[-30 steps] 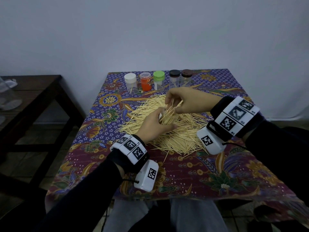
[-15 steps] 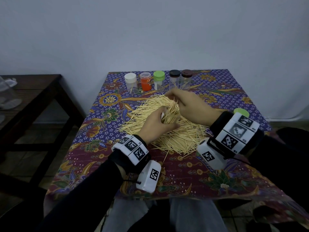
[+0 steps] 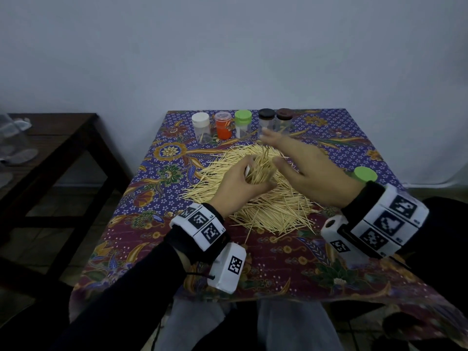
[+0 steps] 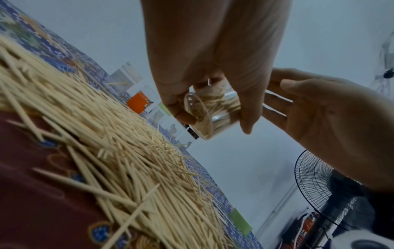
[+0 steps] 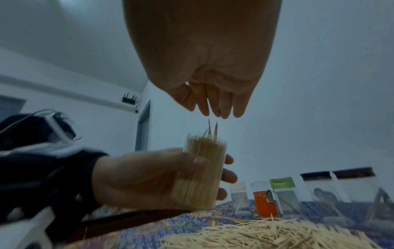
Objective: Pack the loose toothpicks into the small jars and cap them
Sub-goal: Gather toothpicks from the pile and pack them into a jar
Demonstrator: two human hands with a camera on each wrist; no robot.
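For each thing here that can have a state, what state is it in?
Held jar: uncapped, packed with toothpicks, a few sticking out.
Left hand: grips that jar.
Right hand: fingers straight, holding nothing.
Five jars in the back row: capped.
Loose green cap: off, on the tablecloth.
Toothpick pile: loose, unpacked.

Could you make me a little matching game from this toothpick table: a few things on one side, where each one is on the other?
Things:
1. clear jar
2. loose green cap
3. orange jar
4. toothpick pile

Places:
A. back row, between the white-capped and green-capped jars
B. in the left hand's grip
C. spread across the cloth's middle
D. beside the right wrist

Pairs: 1-B, 2-D, 3-A, 4-C
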